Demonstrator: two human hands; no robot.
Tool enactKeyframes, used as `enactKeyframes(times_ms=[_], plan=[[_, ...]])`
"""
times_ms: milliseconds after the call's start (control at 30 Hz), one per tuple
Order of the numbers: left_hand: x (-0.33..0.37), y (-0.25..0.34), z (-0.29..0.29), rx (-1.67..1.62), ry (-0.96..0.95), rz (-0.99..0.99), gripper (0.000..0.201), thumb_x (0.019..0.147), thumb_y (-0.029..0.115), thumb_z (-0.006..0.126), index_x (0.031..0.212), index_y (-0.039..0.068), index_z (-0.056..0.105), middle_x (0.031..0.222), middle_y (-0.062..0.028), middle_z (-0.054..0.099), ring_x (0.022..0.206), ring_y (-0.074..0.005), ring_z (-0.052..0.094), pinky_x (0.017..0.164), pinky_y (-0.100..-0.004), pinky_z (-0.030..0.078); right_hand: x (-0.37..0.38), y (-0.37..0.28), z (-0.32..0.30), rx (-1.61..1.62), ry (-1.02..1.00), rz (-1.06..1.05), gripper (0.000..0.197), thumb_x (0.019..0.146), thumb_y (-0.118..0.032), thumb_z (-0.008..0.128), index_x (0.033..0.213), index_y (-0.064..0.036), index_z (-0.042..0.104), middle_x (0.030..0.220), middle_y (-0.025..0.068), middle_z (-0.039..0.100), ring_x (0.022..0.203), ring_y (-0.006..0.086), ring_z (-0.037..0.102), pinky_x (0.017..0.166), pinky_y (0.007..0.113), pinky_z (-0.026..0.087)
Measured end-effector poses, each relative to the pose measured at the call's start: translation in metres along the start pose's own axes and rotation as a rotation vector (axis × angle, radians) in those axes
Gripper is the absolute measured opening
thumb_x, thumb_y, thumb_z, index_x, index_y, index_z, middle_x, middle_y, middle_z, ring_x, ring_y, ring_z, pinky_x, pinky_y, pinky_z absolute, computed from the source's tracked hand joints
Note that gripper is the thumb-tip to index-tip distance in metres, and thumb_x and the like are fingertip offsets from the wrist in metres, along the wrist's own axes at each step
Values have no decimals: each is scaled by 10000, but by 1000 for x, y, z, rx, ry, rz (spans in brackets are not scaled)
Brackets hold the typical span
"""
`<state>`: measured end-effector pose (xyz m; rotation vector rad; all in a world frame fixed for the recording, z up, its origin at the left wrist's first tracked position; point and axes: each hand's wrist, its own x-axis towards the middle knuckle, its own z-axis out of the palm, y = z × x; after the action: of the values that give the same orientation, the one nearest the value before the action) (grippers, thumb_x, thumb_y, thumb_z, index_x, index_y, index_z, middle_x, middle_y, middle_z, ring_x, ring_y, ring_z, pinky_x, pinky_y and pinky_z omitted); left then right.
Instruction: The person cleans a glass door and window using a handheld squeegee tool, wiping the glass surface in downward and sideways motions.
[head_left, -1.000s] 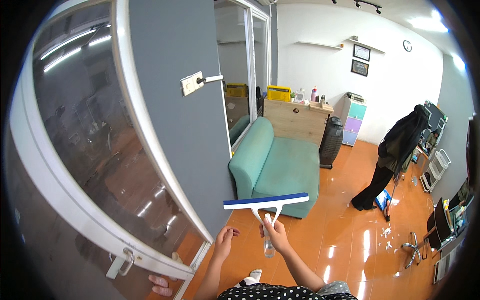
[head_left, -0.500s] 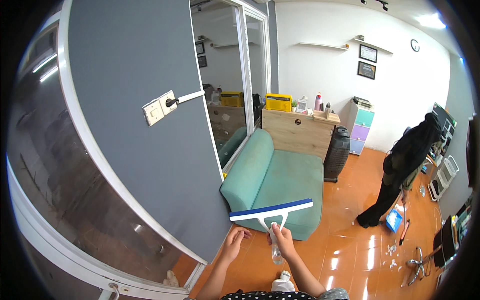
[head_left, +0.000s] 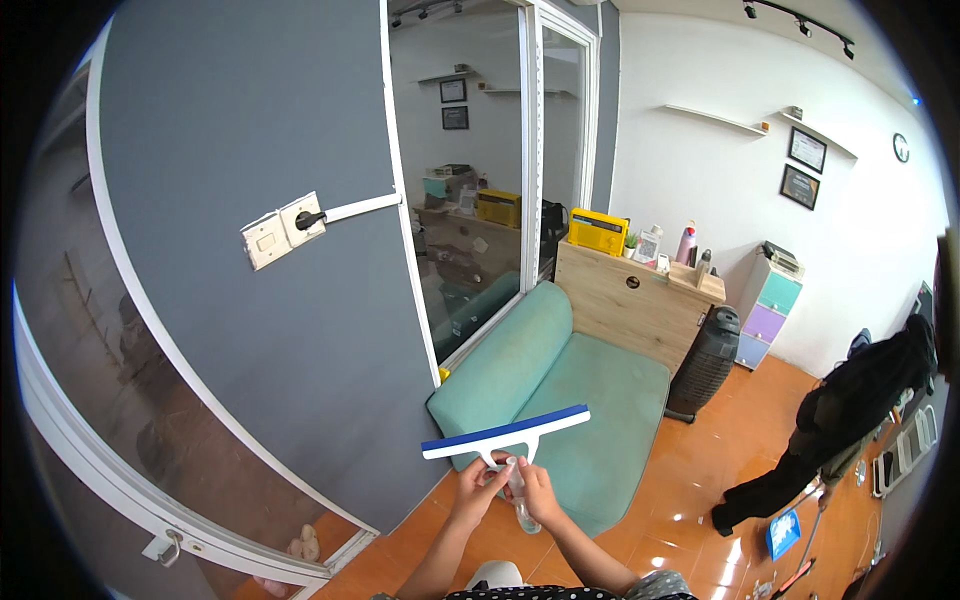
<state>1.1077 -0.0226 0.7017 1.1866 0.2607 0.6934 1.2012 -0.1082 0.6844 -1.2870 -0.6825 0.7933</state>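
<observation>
The squeegee [head_left: 506, 434] was located at the lower centre of the view, directly in front of the person and ahead of the green sofa [head_left: 610, 425]. Its blue-edged blade lay crosswise and tilted, with the right end higher in the view. The clear handle [head_left: 527, 517] pointed down toward the person.

Right hand [head_left: 537, 493]: the fingers were closed around the handle, just below the white fork. Left hand [head_left: 480, 488]: the fingers were bent close together at the left side of the fork; whether they gripped it could not be told.

Surroundings: a wooden counter [head_left: 625, 308] stood behind the sofa and carried a yellow case [head_left: 598, 233] and a pink bottle [head_left: 686, 244]. A black upright appliance [head_left: 705, 362] stood beside the counter. A socket plate [head_left: 282, 231] with a black plug was mounted on the grey wall [head_left: 250, 110]. At right, another person [head_left: 850, 415] in dark clothing stood near a blue dustpan [head_left: 783, 536] on the orange tiled floor [head_left: 665, 525]
</observation>
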Motion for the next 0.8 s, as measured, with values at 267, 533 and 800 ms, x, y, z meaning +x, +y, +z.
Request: enactKeyframes(times_ms=[267, 533, 800], plan=[[91, -25, 17, -14, 74, -60, 183, 864, 59, 618, 1026, -25, 601, 957, -64, 608, 840, -128, 576, 620, -262, 488, 87, -6, -52, -18, -66, 2, 505, 988, -409, 326, 816, -10, 585, 618, 48, 549, 535, 125, 512, 503, 267, 410], [197, -32, 21, 43, 90, -3, 193, 864, 76, 629, 1023, -31, 611, 938, -73, 625, 736, -134, 581, 524, -275, 493, 183, -28, -79, 28, -53, -45, 505, 988, -404, 353, 1075, 23, 609, 626, 41, 541, 540, 112, 502, 505, 256, 404], [236, -36, -4, 115, 74, -21, 252, 921, 166, 535, 1131, 28, 549, 1073, -65, 590, 908, -149, 562, 752, -295, 446, 234, -36, -79, 113, -54, -22, 480, 981, -397, 396, 1009, 23, 627, 627, 34, 544, 535, 106, 499, 504, 248, 399]])
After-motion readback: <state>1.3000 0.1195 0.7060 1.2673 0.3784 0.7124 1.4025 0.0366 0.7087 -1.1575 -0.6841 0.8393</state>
